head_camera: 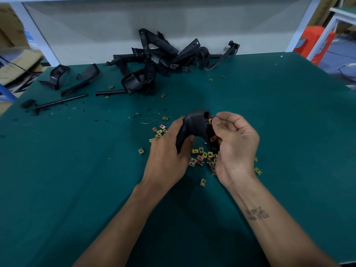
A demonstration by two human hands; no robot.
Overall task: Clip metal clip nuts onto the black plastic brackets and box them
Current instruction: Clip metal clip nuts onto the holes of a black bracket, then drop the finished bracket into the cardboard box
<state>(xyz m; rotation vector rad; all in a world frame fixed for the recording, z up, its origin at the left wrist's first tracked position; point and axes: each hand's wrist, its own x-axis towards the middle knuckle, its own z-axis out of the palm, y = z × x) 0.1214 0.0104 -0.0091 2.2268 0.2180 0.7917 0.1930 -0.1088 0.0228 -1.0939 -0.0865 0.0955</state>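
At frame centre, the left hand (169, 151) grips a black bracket (194, 126) while the right hand (235, 143) pinches a clip nut (211, 120) against its upper edge. Loose clip nuts (200, 158) lie below on the green table (77, 170); more brackets (154, 60) are piled at upper centre.

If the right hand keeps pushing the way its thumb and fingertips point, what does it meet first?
The right hand points left, pinching a clip nut at the black plastic bracket, so that bracket's edge comes first. Contact probably exists already; depth is unclear.
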